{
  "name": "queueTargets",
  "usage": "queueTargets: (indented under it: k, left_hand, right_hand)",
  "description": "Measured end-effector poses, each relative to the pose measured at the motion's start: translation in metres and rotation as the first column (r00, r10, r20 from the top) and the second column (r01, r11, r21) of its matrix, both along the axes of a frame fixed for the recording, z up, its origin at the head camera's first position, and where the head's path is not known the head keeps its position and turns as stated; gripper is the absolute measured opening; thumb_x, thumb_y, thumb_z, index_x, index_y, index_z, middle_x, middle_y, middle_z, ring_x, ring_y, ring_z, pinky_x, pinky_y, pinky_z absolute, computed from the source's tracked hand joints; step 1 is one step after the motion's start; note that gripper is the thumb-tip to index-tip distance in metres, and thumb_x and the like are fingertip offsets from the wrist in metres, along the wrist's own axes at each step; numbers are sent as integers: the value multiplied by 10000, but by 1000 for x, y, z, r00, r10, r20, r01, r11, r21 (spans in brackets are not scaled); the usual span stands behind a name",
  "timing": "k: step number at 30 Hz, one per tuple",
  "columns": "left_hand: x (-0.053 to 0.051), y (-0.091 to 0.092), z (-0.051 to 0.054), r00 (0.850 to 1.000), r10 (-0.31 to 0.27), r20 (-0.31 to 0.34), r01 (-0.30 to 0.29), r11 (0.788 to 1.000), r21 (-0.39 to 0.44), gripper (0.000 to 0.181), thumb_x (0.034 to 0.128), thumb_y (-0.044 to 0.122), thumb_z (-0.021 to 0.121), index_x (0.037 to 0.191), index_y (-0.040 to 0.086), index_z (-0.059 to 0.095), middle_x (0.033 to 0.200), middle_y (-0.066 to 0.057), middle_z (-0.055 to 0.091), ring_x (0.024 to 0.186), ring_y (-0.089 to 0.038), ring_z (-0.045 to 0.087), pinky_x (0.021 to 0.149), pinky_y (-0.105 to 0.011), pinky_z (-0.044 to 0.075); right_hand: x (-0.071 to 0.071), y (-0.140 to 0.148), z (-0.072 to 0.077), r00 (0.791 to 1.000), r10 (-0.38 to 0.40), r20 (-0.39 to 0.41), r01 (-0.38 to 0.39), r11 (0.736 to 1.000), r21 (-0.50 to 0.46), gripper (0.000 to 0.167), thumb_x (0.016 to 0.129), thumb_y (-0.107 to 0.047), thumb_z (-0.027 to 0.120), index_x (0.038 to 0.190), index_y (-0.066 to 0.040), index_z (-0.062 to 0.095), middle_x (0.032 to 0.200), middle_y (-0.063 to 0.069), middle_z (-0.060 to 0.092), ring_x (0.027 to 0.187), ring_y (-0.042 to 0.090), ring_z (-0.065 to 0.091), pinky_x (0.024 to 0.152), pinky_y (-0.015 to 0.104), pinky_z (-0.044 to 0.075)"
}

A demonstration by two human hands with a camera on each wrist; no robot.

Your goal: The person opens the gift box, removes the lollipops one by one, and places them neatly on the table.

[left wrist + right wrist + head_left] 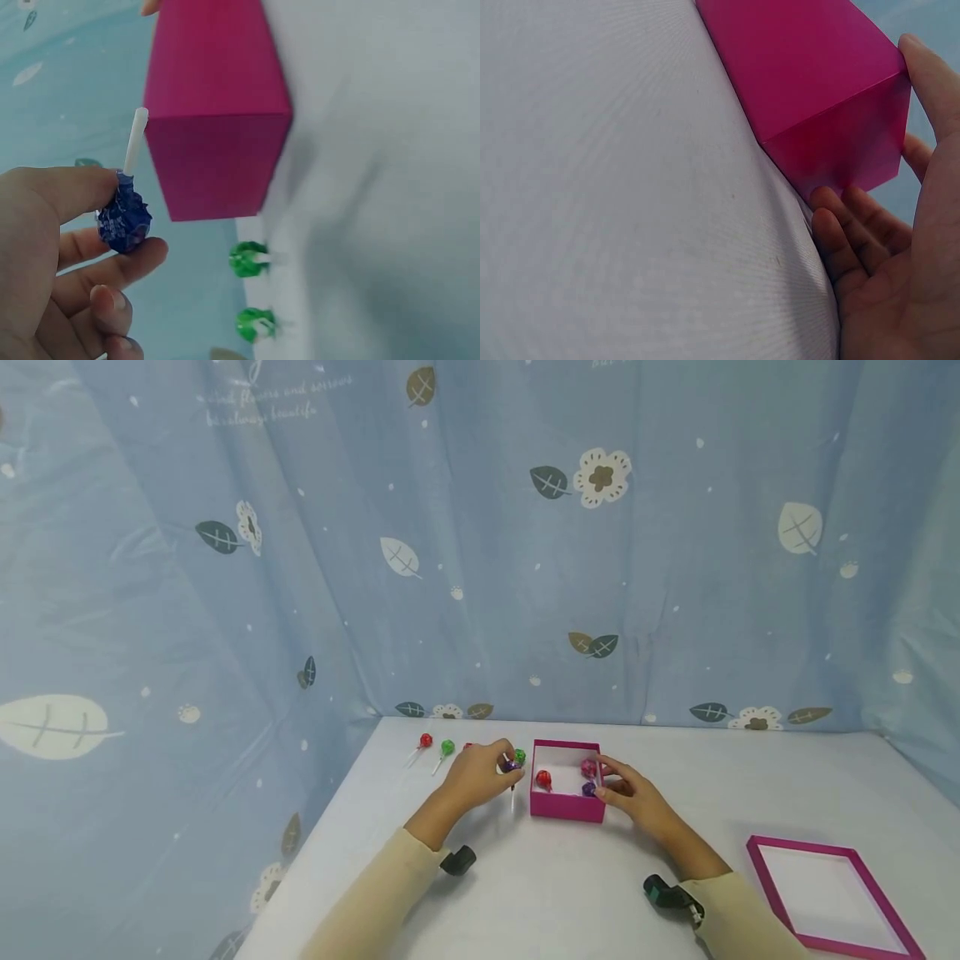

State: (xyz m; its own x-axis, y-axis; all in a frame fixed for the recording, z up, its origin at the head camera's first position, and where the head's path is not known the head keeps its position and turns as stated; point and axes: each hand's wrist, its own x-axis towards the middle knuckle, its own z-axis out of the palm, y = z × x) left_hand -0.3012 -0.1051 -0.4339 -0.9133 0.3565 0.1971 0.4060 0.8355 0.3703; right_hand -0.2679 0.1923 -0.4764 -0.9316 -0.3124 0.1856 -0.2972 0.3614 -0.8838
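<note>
Cream sleeves (375, 897) were seen, with crinkly candy (124, 222) pinched by left hand (474, 774), square box (566, 807) held by right hand (637, 793), white tabletop (562, 893) and blue curtain (480, 485).

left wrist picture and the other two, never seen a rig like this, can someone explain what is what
There is no machine here, just a person working bare-handed. The wide picture comes from a camera worn on the head; the other two come from small dark cameras at the wrists. On the white table stands an open pink box, with three lollipops showing inside. More lollipops, red and green, lie to its left, and a white, pink-edged piece, perhaps the lid, lies at the right. The left hand pinches a blue-purple wrapped lollipop by its head, white stick free. The right hand holds the box's right side.
</note>
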Motion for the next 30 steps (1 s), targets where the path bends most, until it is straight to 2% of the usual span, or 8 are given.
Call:
queueTargets:
  k: [3, 10, 15, 20, 24, 27, 30]
  left_hand:
    - [5, -4, -5, 1000, -1, 23, 2, 1000, -17, 231, 883, 445, 674, 974, 242, 609, 840, 115, 650, 694, -68, 549, 631, -286, 458]
    - [12, -8, -19, 997, -41, 73, 44, 998, -41, 231, 855, 416, 722, 947, 234, 613, 772, 125, 631, 681, -57, 554, 642, -293, 461]
    - [15, -9, -26, 991, -35, 126, 42, 998, -55, 228, 843, 402, 744, 918, 239, 603, 711, 142, 590, 654, -57, 544, 631, -278, 455]
    - [18, -9, -31, 992, -46, 119, 53, 997, -60, 222, 843, 386, 751, 917, 237, 604, 685, 153, 574, 632, -54, 541, 614, -267, 450]
    - [19, -9, -34, 992, -45, 116, 53, 997, -63, 224, 841, 387, 753, 915, 235, 605, 673, 152, 568, 614, -57, 536, 602, -266, 444]
    - [19, -9, -35, 993, -39, 113, 47, 996, -73, 225, 838, 386, 754, 915, 233, 607, 672, 150, 567, 612, -58, 535, 606, -270, 444]
    - [19, -9, -36, 994, -34, 106, 44, 994, -97, 227, 837, 389, 751, 926, 235, 610, 673, 151, 564, 614, -59, 533, 614, -277, 440]
  right_hand:
    - [3, -1, 4, 1000, -3, 8, 3, 1000, 7, 585, 957, -178, 619, 1483, -76, 386, 1302, 231, 458, 1095, 380, 547, 890, 493, 468]
    - [0, -1, 1, 1000, -2, -10, 2, 1000, -1, 591, 952, -170, 629, 1482, -64, 388, 1282, 220, 470, 1078, 389, 554, 878, 488, 472]
    - [1, -1, 2, 1000, 3, -6, -3, 1000, 6, 591, 958, -169, 621, 1489, -74, 379, 1298, 220, 462, 1084, 389, 550, 876, 499, 475]
    - [-1, 0, 0, 1000, -1, -7, 1, 1000, 19, 589, 959, -169, 616, 1488, -68, 377, 1297, 234, 461, 1083, 384, 553, 873, 495, 478]
    - [-11, 4, -15, 1000, -13, -5, 14, 1000, 19, 600, 957, -199, 626, 1494, -97, 377, 1308, 218, 457, 1090, 378, 549, 878, 518, 472]
    - [-19, 7, -28, 1000, -27, 5, 27, 1000, 16, 614, 951, -258, 640, 1499, -161, 382, 1328, 184, 453, 1105, 356, 545, 892, 516, 466]
    - [-21, 9, -33, 999, -37, 10, 37, 999, 19, 624, 938, -314, 653, 1495, -210, 392, 1341, 158, 452, 1113, 328, 545, 900, 500, 467]
